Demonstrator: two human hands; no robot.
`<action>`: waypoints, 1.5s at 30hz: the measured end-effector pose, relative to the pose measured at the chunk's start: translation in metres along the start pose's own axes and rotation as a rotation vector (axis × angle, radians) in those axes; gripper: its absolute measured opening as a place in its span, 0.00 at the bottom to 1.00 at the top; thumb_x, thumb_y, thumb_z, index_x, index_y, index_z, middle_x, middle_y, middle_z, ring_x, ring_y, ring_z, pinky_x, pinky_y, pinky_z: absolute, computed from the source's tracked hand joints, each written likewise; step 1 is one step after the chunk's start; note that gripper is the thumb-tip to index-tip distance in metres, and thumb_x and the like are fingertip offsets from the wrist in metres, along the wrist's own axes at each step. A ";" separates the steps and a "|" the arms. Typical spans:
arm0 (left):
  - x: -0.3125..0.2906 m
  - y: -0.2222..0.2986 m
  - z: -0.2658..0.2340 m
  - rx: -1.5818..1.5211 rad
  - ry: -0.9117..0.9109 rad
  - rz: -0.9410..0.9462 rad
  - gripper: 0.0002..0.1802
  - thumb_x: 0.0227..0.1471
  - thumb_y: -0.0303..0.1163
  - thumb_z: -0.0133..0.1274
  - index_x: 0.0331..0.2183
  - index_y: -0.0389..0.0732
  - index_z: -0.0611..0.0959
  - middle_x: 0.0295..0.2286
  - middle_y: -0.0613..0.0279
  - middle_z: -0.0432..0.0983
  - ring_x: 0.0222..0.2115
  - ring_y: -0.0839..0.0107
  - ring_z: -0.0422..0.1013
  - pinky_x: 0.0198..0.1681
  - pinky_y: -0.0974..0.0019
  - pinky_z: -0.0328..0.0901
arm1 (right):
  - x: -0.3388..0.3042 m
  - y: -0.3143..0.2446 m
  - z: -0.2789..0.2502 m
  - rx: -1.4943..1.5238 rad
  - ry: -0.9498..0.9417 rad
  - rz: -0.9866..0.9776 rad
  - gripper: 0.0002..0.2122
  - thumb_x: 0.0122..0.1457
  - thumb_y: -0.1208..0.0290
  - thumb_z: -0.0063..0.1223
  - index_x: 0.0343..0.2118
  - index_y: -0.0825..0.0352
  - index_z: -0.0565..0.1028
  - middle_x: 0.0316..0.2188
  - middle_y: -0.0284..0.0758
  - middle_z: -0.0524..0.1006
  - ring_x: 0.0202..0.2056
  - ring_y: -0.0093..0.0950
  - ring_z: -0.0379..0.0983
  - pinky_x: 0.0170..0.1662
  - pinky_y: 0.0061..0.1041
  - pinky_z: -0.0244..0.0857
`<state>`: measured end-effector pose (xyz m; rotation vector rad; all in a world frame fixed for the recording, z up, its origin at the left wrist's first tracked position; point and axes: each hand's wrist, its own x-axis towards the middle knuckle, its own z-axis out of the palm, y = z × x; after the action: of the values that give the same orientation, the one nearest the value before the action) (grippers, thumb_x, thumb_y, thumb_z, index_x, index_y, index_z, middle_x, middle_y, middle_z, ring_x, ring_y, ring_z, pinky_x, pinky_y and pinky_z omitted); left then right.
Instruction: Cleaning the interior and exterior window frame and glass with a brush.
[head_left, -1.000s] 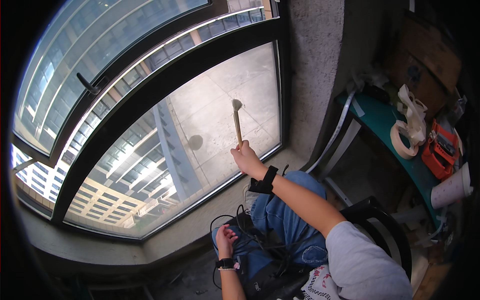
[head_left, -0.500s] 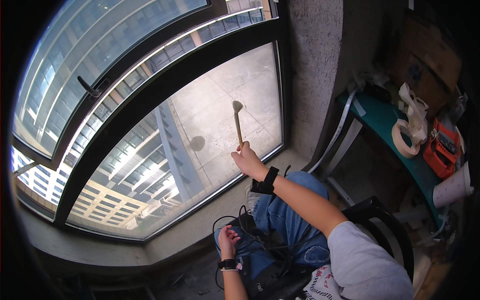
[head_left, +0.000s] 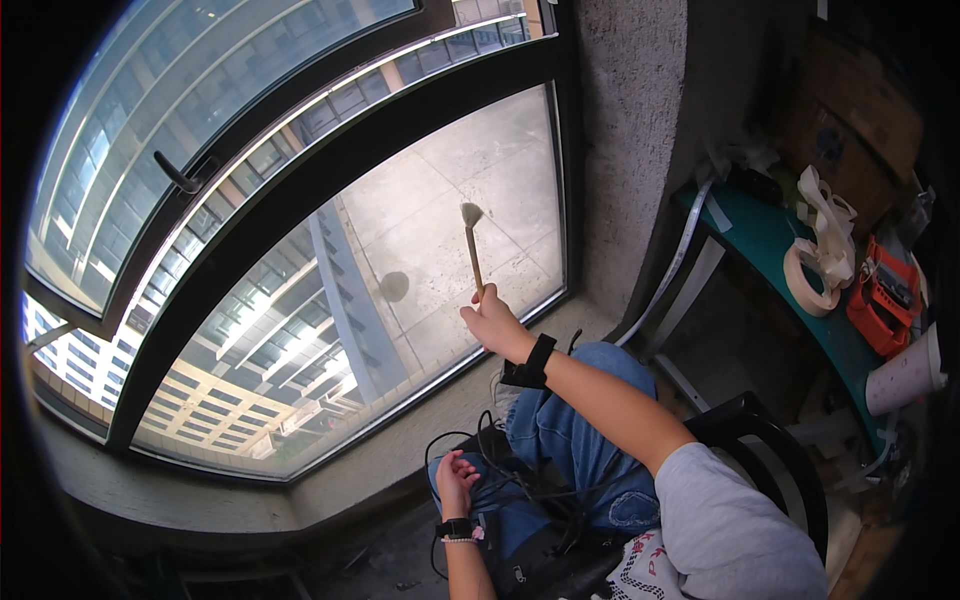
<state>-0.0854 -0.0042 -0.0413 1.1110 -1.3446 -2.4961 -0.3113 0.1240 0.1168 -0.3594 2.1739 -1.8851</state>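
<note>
My right hand (head_left: 497, 322), fingers wrapped round the lower end of the handle, grips a brush (head_left: 475, 256) with a thin wooden shaft. Its grey, fan-shaped bristle head points up and is over the lower window pane (head_left: 430, 180); I cannot tell whether it presses on the glass. Dark specks dot the pane around the brush. My left hand (head_left: 457, 480) rests by my knee in blue jeans, its fingers loosely curled and apart, with nothing visible in it. Black cables (head_left: 520, 475) run across my lap beside it.
A black window frame (head_left: 330, 165) surrounds the pane, above a concrete sill (head_left: 370, 490). To the right, a green table (head_left: 755, 245) bears a roll of tape (head_left: 808, 280), an orange object (head_left: 882, 310) and a pale cup (head_left: 903, 372). A black chair (head_left: 750, 420) stands below it.
The brush head has shifted very slightly to the left on the pane, with my right hand barely moving. My left hand stays where it was.
</note>
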 end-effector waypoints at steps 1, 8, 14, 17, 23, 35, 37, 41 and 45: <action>0.000 0.000 0.000 0.011 -0.003 -0.005 0.12 0.47 0.38 0.40 0.30 0.41 0.71 0.17 0.68 0.65 0.18 0.76 0.63 0.19 0.74 0.62 | 0.000 0.000 0.000 -0.005 0.000 -0.006 0.13 0.47 0.69 0.40 0.30 0.71 0.55 0.15 0.42 0.66 0.17 0.31 0.64 0.21 0.28 0.57; -0.001 -0.001 -0.001 0.011 -0.009 -0.001 0.12 0.47 0.38 0.39 0.30 0.41 0.71 0.17 0.67 0.65 0.18 0.77 0.63 0.19 0.74 0.62 | 0.000 0.001 0.001 -0.020 0.003 -0.021 0.13 0.47 0.70 0.40 0.30 0.72 0.55 0.15 0.42 0.66 0.18 0.31 0.65 0.22 0.28 0.57; 0.001 -0.002 -0.002 -0.010 -0.006 0.003 0.13 0.48 0.38 0.39 0.30 0.38 0.71 0.17 0.65 0.65 0.17 0.75 0.64 0.18 0.72 0.62 | 0.002 0.006 0.003 -0.042 0.016 -0.037 0.13 0.47 0.70 0.41 0.31 0.73 0.55 0.16 0.45 0.67 0.19 0.35 0.66 0.23 0.29 0.58; -0.001 0.000 -0.001 0.013 -0.022 -0.006 0.12 0.47 0.38 0.39 0.30 0.40 0.71 0.17 0.67 0.65 0.18 0.77 0.63 0.19 0.74 0.62 | 0.000 0.006 0.002 -0.078 -0.017 -0.035 0.15 0.48 0.69 0.39 0.32 0.77 0.54 0.18 0.51 0.68 0.21 0.40 0.67 0.25 0.32 0.60; 0.001 0.002 -0.003 0.045 -0.011 0.009 0.12 0.47 0.39 0.39 0.30 0.40 0.71 0.17 0.67 0.65 0.18 0.76 0.63 0.19 0.74 0.61 | -0.012 0.045 0.036 -0.376 -0.181 0.037 0.20 0.52 0.66 0.33 0.34 0.85 0.52 0.19 0.58 0.68 0.25 0.49 0.67 0.30 0.38 0.60; -0.002 -0.003 0.001 0.029 0.002 -0.011 0.13 0.47 0.39 0.40 0.31 0.40 0.71 0.17 0.67 0.65 0.18 0.75 0.64 0.20 0.72 0.63 | -0.003 0.028 0.011 -0.686 -0.275 -0.117 0.15 0.51 0.63 0.36 0.26 0.72 0.68 0.22 0.46 0.71 0.26 0.43 0.68 0.31 0.38 0.60; -0.006 -0.001 0.002 0.065 -0.048 -0.033 0.13 0.47 0.39 0.39 0.31 0.40 0.71 0.18 0.66 0.65 0.19 0.74 0.65 0.20 0.70 0.64 | 0.002 0.032 0.006 -0.734 -0.288 -0.095 0.14 0.51 0.63 0.37 0.27 0.72 0.68 0.22 0.46 0.71 0.27 0.42 0.68 0.31 0.38 0.60; -0.035 0.039 0.002 0.327 -0.120 0.264 0.14 0.50 0.36 0.37 0.29 0.35 0.72 0.24 0.62 0.70 0.26 0.73 0.68 0.30 0.72 0.63 | -0.007 0.037 0.020 -0.862 -0.318 -0.111 0.13 0.50 0.63 0.39 0.27 0.70 0.68 0.23 0.44 0.72 0.28 0.41 0.69 0.31 0.37 0.61; -0.118 0.129 0.064 0.755 -0.088 0.762 0.11 0.45 0.29 0.39 0.31 0.35 0.73 0.31 0.57 0.69 0.35 0.68 0.63 0.42 0.69 0.55 | -0.003 0.034 0.027 -0.922 -0.403 -0.128 0.14 0.50 0.62 0.39 0.26 0.70 0.69 0.23 0.45 0.72 0.28 0.41 0.69 0.31 0.37 0.61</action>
<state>-0.0713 0.0092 0.1441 0.3817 -2.2701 -1.5252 -0.3000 0.1044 0.0798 -0.9477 2.5912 -0.6282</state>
